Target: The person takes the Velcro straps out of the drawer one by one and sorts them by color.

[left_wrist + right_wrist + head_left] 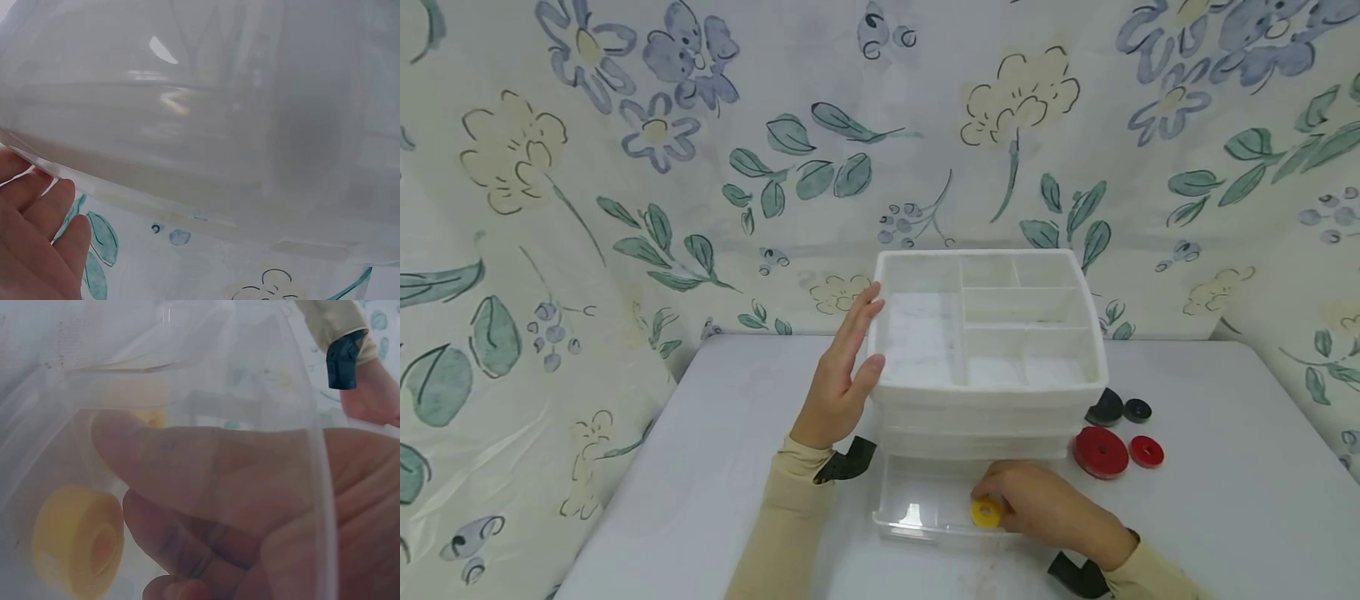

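A white plastic drawer unit with a divided top tray stands mid-table. Its lowest clear drawer is pulled out. My left hand rests against the unit's left side, fingers extended; the left wrist view has its fingertips by the plastic edge. My right hand reaches into the drawer, and its curled fingers seem to pinch a small yellow disc with a centre hole. Through the clear wall, the right wrist view shows a thick yellow ring below the fingertips and more yellow behind the thumb.
Right of the unit lie a large red disc, a small red disc, a small black disc and a larger black disc partly hidden by the unit. A flower-printed cloth hangs behind the white table.
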Action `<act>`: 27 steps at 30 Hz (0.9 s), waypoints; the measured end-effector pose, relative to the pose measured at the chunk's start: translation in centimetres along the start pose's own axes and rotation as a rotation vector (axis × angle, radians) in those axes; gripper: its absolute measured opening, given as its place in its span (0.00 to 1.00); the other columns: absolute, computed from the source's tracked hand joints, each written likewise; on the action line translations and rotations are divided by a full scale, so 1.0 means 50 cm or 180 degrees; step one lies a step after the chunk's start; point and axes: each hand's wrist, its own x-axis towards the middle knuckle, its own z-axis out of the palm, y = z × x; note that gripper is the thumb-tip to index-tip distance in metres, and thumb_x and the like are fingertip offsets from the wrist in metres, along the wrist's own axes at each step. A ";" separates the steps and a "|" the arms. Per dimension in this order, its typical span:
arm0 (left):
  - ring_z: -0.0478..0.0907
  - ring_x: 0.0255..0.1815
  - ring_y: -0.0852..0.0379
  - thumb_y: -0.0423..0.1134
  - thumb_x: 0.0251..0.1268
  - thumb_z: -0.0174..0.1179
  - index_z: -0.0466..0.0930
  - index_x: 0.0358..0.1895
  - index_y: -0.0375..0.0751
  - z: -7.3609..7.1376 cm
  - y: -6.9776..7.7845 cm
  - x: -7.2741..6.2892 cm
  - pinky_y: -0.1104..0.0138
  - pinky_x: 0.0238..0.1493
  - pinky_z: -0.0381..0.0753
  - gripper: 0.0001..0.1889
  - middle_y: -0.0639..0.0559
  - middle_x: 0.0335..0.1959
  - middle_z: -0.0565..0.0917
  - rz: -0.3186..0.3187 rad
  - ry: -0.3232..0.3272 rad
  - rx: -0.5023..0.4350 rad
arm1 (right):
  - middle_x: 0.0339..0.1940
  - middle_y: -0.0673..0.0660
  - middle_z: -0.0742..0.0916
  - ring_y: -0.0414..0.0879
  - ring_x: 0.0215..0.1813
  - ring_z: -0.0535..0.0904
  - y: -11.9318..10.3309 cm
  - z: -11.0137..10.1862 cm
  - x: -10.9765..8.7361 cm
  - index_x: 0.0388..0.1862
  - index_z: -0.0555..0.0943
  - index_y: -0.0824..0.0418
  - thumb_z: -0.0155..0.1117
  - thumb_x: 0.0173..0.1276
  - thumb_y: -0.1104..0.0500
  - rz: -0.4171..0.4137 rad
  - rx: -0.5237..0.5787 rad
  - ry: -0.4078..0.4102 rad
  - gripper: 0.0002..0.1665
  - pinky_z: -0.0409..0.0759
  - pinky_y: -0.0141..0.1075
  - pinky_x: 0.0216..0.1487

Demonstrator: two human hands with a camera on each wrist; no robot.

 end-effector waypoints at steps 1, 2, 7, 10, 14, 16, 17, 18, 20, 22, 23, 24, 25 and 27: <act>0.49 0.81 0.47 0.41 0.76 0.45 0.57 0.76 0.29 0.000 0.000 0.000 0.55 0.79 0.51 0.30 0.45 0.81 0.54 -0.0003 0.0006 -0.0004 | 0.41 0.45 0.87 0.38 0.39 0.78 0.000 0.000 0.000 0.45 0.89 0.59 0.78 0.52 0.68 -0.0006 -0.0011 -0.0002 0.19 0.84 0.37 0.46; 0.49 0.81 0.47 0.41 0.76 0.45 0.57 0.76 0.28 0.000 0.000 -0.001 0.55 0.79 0.51 0.30 0.44 0.81 0.54 -0.0003 0.0008 -0.0013 | 0.41 0.45 0.87 0.38 0.40 0.78 0.000 0.000 0.000 0.45 0.89 0.59 0.78 0.52 0.67 -0.0014 -0.0016 -0.0002 0.19 0.84 0.38 0.47; 0.50 0.81 0.47 0.41 0.76 0.45 0.57 0.76 0.29 0.000 -0.001 0.000 0.55 0.79 0.51 0.30 0.44 0.81 0.55 -0.0005 0.0018 -0.0016 | 0.42 0.46 0.87 0.38 0.41 0.79 0.004 0.001 -0.001 0.48 0.88 0.60 0.77 0.56 0.64 -0.0018 0.0030 -0.0011 0.18 0.84 0.38 0.49; 0.49 0.81 0.47 0.40 0.76 0.45 0.57 0.76 0.28 0.001 -0.002 0.000 0.55 0.79 0.50 0.30 0.44 0.81 0.55 -0.0002 0.0027 -0.0009 | 0.43 0.45 0.87 0.38 0.41 0.78 0.006 -0.001 -0.004 0.49 0.87 0.59 0.76 0.58 0.62 0.0007 0.0088 -0.0028 0.19 0.84 0.38 0.49; 0.50 0.81 0.47 0.39 0.76 0.45 0.57 0.76 0.28 0.001 -0.003 0.001 0.55 0.79 0.50 0.30 0.44 0.81 0.55 0.0017 0.0034 -0.0012 | 0.45 0.46 0.86 0.39 0.43 0.78 0.009 -0.005 -0.011 0.51 0.86 0.59 0.76 0.59 0.61 0.0022 0.0171 -0.0024 0.20 0.84 0.39 0.50; 0.50 0.81 0.46 0.39 0.76 0.45 0.57 0.76 0.28 0.001 -0.004 0.001 0.55 0.79 0.51 0.30 0.44 0.81 0.55 0.0027 0.0032 -0.0017 | 0.45 0.46 0.86 0.39 0.42 0.78 0.009 -0.006 -0.014 0.52 0.85 0.59 0.75 0.60 0.61 0.0035 0.0212 -0.0010 0.20 0.84 0.37 0.49; 0.50 0.81 0.46 0.39 0.76 0.45 0.57 0.76 0.28 0.001 -0.004 0.001 0.55 0.79 0.51 0.30 0.44 0.81 0.55 0.0031 0.0027 -0.0012 | 0.45 0.46 0.86 0.39 0.42 0.77 0.009 -0.007 -0.015 0.52 0.85 0.59 0.75 0.60 0.61 0.0043 0.0233 -0.0002 0.20 0.84 0.37 0.48; 0.50 0.81 0.46 0.39 0.76 0.45 0.57 0.76 0.29 0.001 -0.004 0.002 0.55 0.79 0.51 0.30 0.44 0.81 0.55 0.0035 0.0025 -0.0018 | 0.45 0.45 0.86 0.39 0.41 0.77 0.008 -0.007 -0.017 0.53 0.85 0.59 0.75 0.60 0.61 0.0055 0.0247 0.0009 0.20 0.84 0.36 0.47; 0.50 0.81 0.47 0.40 0.76 0.45 0.57 0.76 0.30 0.000 -0.004 0.001 0.55 0.79 0.51 0.30 0.44 0.81 0.55 0.0033 0.0015 -0.0024 | 0.44 0.44 0.85 0.38 0.40 0.76 0.006 -0.007 -0.019 0.53 0.85 0.58 0.74 0.61 0.61 0.0077 0.0275 0.0031 0.20 0.83 0.33 0.45; 0.50 0.81 0.47 0.40 0.76 0.45 0.57 0.77 0.31 0.000 -0.005 0.000 0.55 0.79 0.51 0.30 0.44 0.81 0.55 0.0024 0.0008 -0.0015 | 0.44 0.43 0.85 0.37 0.38 0.75 0.005 -0.007 -0.021 0.53 0.84 0.58 0.74 0.61 0.60 0.0087 0.0282 0.0057 0.20 0.82 0.32 0.44; 0.50 0.81 0.47 0.39 0.76 0.45 0.57 0.77 0.31 0.000 -0.005 0.000 0.55 0.79 0.51 0.30 0.44 0.81 0.55 0.0025 0.0011 -0.0025 | 0.44 0.43 0.85 0.37 0.38 0.75 0.004 -0.008 -0.023 0.53 0.84 0.58 0.74 0.62 0.60 0.0094 0.0285 0.0070 0.20 0.82 0.31 0.43; 0.50 0.81 0.47 0.39 0.76 0.45 0.57 0.77 0.31 0.000 -0.006 0.000 0.55 0.79 0.51 0.30 0.44 0.81 0.55 0.0020 0.0011 -0.0029 | 0.44 0.43 0.85 0.36 0.37 0.75 0.004 -0.008 -0.025 0.53 0.84 0.58 0.74 0.62 0.60 0.0106 0.0288 0.0086 0.20 0.82 0.31 0.42; 0.50 0.81 0.47 0.38 0.75 0.45 0.57 0.77 0.31 0.001 -0.005 -0.001 0.55 0.79 0.51 0.30 0.44 0.81 0.54 0.0014 0.0011 -0.0025 | 0.44 0.44 0.85 0.36 0.37 0.75 0.003 -0.009 -0.027 0.53 0.84 0.58 0.74 0.62 0.60 0.0120 0.0297 0.0099 0.20 0.82 0.30 0.42; 0.50 0.81 0.47 0.37 0.75 0.45 0.57 0.77 0.31 0.001 -0.005 -0.002 0.55 0.79 0.51 0.30 0.44 0.81 0.54 0.0006 0.0019 -0.0025 | 0.45 0.44 0.84 0.37 0.36 0.75 0.002 -0.012 -0.034 0.54 0.84 0.57 0.74 0.62 0.60 0.0156 0.0329 0.0120 0.20 0.82 0.30 0.41</act>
